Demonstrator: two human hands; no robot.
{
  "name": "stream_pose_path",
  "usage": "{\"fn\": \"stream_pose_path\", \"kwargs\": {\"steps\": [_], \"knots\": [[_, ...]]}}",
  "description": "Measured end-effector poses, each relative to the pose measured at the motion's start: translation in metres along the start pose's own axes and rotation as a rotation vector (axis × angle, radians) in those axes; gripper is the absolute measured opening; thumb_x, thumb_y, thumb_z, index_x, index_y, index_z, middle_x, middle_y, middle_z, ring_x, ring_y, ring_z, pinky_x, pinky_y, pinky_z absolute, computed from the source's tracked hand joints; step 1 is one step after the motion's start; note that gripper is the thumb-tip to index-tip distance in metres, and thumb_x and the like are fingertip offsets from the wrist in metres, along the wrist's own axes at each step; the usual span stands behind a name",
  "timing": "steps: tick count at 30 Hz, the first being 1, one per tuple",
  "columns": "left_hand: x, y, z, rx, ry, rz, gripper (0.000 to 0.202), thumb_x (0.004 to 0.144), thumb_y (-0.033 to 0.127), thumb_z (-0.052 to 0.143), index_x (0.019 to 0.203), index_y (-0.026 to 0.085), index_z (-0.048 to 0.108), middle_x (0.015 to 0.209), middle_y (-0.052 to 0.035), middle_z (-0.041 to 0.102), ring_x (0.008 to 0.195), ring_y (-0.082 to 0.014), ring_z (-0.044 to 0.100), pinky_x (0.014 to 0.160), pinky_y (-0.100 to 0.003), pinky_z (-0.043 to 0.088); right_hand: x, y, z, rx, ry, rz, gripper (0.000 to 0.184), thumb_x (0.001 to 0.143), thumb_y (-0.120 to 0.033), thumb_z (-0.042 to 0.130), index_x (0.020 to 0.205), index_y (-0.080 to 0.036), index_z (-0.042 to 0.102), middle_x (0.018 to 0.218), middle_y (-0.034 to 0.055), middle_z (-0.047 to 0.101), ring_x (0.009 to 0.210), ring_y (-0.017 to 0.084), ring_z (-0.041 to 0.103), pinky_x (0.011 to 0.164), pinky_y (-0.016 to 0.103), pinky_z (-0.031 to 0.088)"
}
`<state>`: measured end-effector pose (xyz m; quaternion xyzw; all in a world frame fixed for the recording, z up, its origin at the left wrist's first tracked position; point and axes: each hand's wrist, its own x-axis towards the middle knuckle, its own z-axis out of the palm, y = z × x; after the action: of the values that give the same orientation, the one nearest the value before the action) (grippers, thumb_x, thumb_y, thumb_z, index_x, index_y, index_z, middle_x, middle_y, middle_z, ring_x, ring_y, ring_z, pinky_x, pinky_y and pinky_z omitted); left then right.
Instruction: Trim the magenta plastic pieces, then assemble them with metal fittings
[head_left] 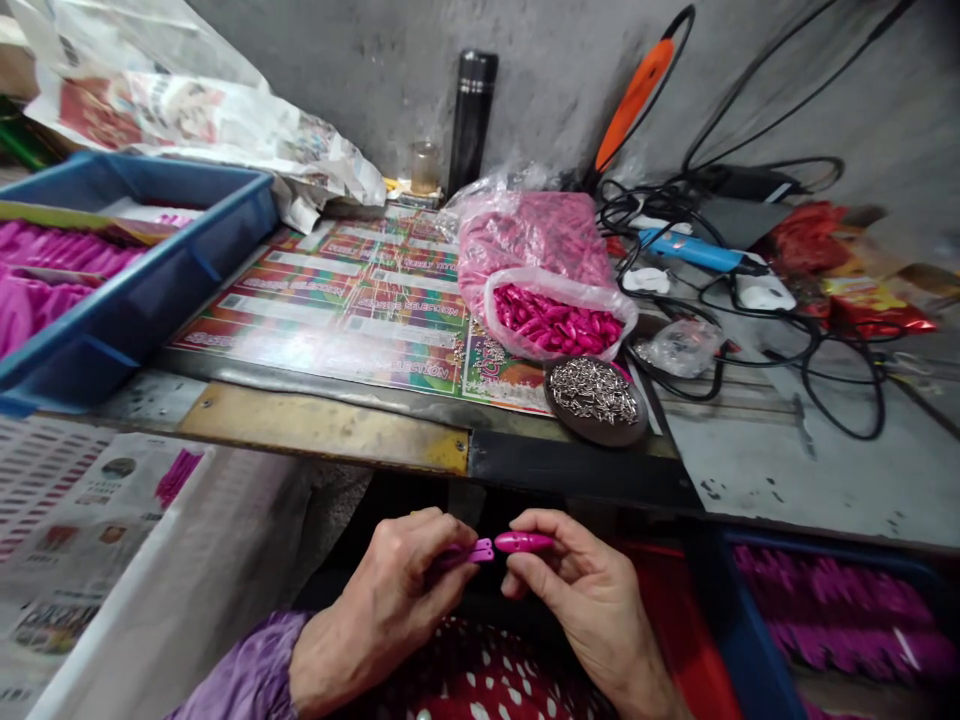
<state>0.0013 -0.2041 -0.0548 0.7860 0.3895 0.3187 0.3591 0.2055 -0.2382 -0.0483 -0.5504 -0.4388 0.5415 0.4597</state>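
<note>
My left hand (401,585) pinches a pink plastic piece with a forked end (480,551); most of it is hidden by the fingers. Between thumb and fingertips, my right hand (574,580) holds a glossy darker pink pointed piece (523,542). The two pieces point at each other with a small gap, in front of the table edge. Beyond them, a dark round dish (600,432) is filled with small metal pins (592,390). Behind the dish, an open plastic bag (525,235) shows many dark pink pieces (559,320) like the one in my right hand.
A blue crate (225,225) with pink pieces stands at left, above a white basket (135,640). Another blue crate (739,620) sits low at right. Tangled black cables (810,370), a blue tool (690,250) and a black flask (472,125) occupy the table's back and right.
</note>
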Motion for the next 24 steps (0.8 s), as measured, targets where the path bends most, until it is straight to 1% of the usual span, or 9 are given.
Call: {"fn": "stream_pose_path", "kwargs": {"steps": [5, 9, 12, 15, 19, 24], "knots": [[-0.0008, -0.0021, 0.0025, -0.015, -0.012, -0.015, 0.009, 0.09, 0.011, 0.062, 0.093, 0.018, 0.067, 0.076, 0.0019, 0.067, 0.064, -0.0085, 0.059, 0.059, -0.018, 0.04, 0.0003, 0.0034, -0.0004, -0.02, 0.02, -0.017, 0.022, 0.083, -0.035, 0.079, 0.096, -0.019, 0.071, 0.071, 0.0014, 0.073, 0.057, 0.013, 0.068, 0.058, 0.017, 0.054], [0.0002, -0.002, 0.0038, -0.012, -0.003, 0.008, 0.008, 0.09, 0.01, 0.062, 0.09, 0.017, 0.066, 0.072, 0.0022, 0.065, 0.061, -0.0081, 0.057, 0.056, -0.018, 0.038, -0.0009, 0.0054, 0.0003, -0.042, 0.039, -0.033, 0.02, 0.083, -0.033, 0.079, 0.095, -0.019, 0.072, 0.072, 0.0015, 0.073, 0.057, 0.013, 0.069, 0.058, 0.016, 0.055], [-0.0002, -0.0026, 0.0051, -0.002, -0.008, 0.008, 0.006, 0.09, 0.011, 0.063, 0.09, 0.016, 0.066, 0.072, 0.0019, 0.066, 0.061, -0.0084, 0.057, 0.057, -0.018, 0.038, -0.0025, 0.0074, 0.0012, -0.032, 0.051, -0.029, 0.02, 0.082, -0.032, 0.08, 0.095, -0.019, 0.073, 0.075, 0.0019, 0.074, 0.056, 0.014, 0.07, 0.057, 0.016, 0.056], [-0.0013, -0.0033, 0.0063, 0.002, -0.006, 0.016, 0.006, 0.089, 0.011, 0.064, 0.09, 0.016, 0.066, 0.073, 0.0016, 0.066, 0.061, -0.0089, 0.057, 0.058, -0.019, 0.039, -0.0029, 0.0096, 0.002, 0.006, 0.056, -0.023, 0.021, 0.081, -0.032, 0.081, 0.094, -0.018, 0.073, 0.076, 0.0023, 0.075, 0.055, 0.014, 0.07, 0.056, 0.016, 0.057], [-0.0021, -0.0033, 0.0069, 0.021, -0.011, 0.029, 0.007, 0.09, 0.01, 0.064, 0.092, 0.016, 0.067, 0.073, 0.0011, 0.066, 0.062, -0.0098, 0.057, 0.059, -0.02, 0.038, -0.0013, 0.0102, 0.0021, 0.088, 0.038, 0.002, 0.022, 0.079, -0.032, 0.084, 0.091, -0.018, 0.073, 0.074, 0.0023, 0.075, 0.054, 0.014, 0.07, 0.054, 0.015, 0.057], [-0.0024, -0.0027, 0.0069, 0.023, -0.034, 0.03, 0.007, 0.092, 0.011, 0.063, 0.091, 0.016, 0.067, 0.074, 0.0005, 0.065, 0.063, -0.0105, 0.057, 0.058, -0.021, 0.037, 0.0013, 0.0105, 0.0005, 0.146, 0.028, 0.03, 0.024, 0.075, -0.033, 0.088, 0.087, -0.017, 0.073, 0.071, 0.004, 0.075, 0.053, 0.015, 0.07, 0.054, 0.018, 0.058]]}}
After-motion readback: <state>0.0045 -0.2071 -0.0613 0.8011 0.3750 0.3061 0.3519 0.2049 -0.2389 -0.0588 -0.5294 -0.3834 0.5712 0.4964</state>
